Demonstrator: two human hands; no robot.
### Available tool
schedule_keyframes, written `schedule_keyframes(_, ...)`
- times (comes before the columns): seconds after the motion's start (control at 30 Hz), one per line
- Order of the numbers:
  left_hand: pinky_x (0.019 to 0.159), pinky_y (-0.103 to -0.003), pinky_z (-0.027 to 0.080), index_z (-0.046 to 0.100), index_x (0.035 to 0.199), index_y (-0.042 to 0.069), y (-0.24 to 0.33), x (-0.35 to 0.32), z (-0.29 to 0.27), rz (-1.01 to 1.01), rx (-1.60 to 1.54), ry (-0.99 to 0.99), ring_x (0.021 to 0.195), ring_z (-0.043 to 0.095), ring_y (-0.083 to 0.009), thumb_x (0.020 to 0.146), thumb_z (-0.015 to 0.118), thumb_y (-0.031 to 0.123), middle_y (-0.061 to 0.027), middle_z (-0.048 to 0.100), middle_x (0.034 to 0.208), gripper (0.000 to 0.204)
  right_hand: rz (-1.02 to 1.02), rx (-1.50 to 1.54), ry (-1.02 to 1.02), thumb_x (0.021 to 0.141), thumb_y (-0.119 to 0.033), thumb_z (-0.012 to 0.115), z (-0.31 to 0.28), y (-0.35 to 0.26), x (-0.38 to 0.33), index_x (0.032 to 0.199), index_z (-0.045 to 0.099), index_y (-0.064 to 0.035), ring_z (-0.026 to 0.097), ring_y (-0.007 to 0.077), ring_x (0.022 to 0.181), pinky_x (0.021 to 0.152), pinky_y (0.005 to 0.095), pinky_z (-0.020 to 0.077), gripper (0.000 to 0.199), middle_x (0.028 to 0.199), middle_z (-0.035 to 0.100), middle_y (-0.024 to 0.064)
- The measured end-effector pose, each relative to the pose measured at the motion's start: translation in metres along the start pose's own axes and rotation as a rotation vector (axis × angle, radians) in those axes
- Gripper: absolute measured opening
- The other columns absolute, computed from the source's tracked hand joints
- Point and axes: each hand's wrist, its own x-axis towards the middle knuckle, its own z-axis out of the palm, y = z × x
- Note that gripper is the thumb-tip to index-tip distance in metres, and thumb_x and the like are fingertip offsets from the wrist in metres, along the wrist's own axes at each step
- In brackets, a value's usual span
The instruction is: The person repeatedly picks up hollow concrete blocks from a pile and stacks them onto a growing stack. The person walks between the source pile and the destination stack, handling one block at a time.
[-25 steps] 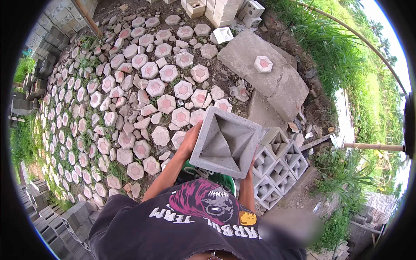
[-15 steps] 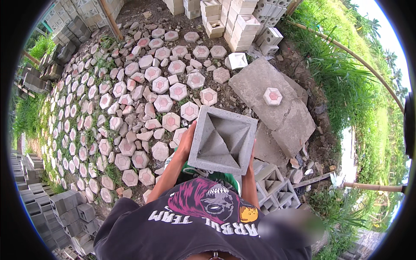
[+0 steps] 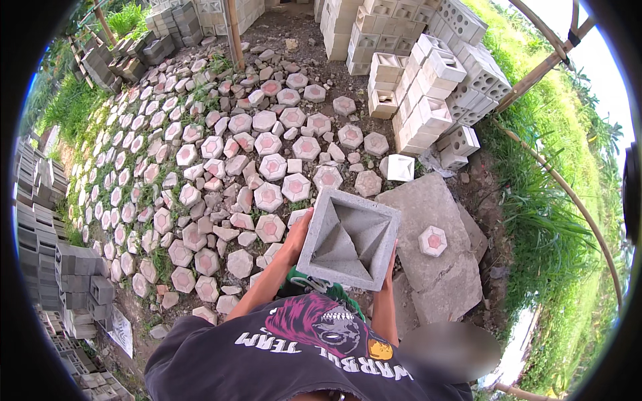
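Note:
Between my two hands I hold a square grey concrete block (image 3: 350, 237) in front of my body. Slanted triangular faces meet inside its raised square rim. My left hand (image 3: 298, 235) grips the left side, with fingers reaching toward the upper left corner. On the opposite side, my right hand (image 3: 388, 269) presses against the block's right wall; most of its fingers are hidden by the block. Part of a green shoe (image 3: 340, 295) with pale laces shows just below the block.
Hexagonal pavers (image 3: 271, 166) with reddish centres and broken stones cover the ground ahead and left. A cracked concrete slab (image 3: 438, 220) carries one hexagonal paver (image 3: 433, 240). Pale blocks (image 3: 424, 120) are stacked ahead right, a white square block (image 3: 401, 168) before them. Grey blocks (image 3: 83, 281) stand at left.
My view has turned up and rightward, bringing more of the pale stacks into sight. Both hands still hold the block, now slightly lower in the picture and tilted a little more.

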Motion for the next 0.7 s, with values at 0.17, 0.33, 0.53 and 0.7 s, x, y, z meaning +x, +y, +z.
schedule_keyframes(0.17, 0.098, -0.030, 0.035, 0.045, 0.135, 0.000, 0.056, 0.064, 0.012, -0.016, -0.091, 0.039, 0.116, 0.047, -0.0198, 0.093, 0.041, 0.055, -0.0118, 0.050, 0.132, 0.069, 0.045, -0.025, -0.042, 0.091, -0.064, 0.037, 0.023, -0.041, 0.091, 0.144, 0.029, -0.0086, 0.039, 0.0268, 0.128, 0.107, 0.0385, 0.0302, 0.077, 0.141, 0.038, 0.0120)
schedule_keyframes(0.33, 0.098, -0.031, 0.035, 0.044, 0.134, -0.002, 0.110, 0.113, 0.019, 0.020, -0.069, 0.073, 0.115, 0.048, -0.0214, 0.092, 0.041, 0.057, -0.0145, 0.051, 0.131, 0.073, 0.092, -0.047, -0.066, 0.091, -0.064, 0.037, 0.047, -0.072, 0.151, 0.144, 0.029, -0.0085, 0.039, 0.0269, 0.128, 0.107, 0.0387, 0.0304, 0.077, 0.141, 0.038, 0.0122)
schedule_keyframes(0.53, 0.098, -0.031, 0.036, 0.047, 0.131, -0.004, 0.144, 0.179, 0.022, -0.012, -0.117, 0.140, 0.114, 0.049, -0.0219, 0.092, 0.039, 0.058, -0.0152, 0.053, 0.128, 0.074, 0.138, -0.067, -0.087, 0.091, -0.064, 0.037, 0.064, -0.101, 0.231, 0.144, 0.029, -0.0085, 0.039, 0.0271, 0.128, 0.107, 0.0389, 0.0305, 0.078, 0.141, 0.038, 0.0124)
schedule_keyframes(0.7, 0.095, -0.031, 0.037, 0.050, 0.128, -0.002, 0.167, 0.248, 0.016, 0.121, -0.176, 0.212, 0.110, 0.051, -0.0204, 0.093, 0.038, 0.056, -0.0128, 0.055, 0.125, 0.069, 0.171, -0.098, -0.152, 0.091, -0.064, 0.037, 0.086, -0.126, 0.323, 0.144, 0.029, -0.0085, 0.039, 0.0272, 0.127, 0.107, 0.0390, 0.0307, 0.078, 0.140, 0.038, 0.0125)
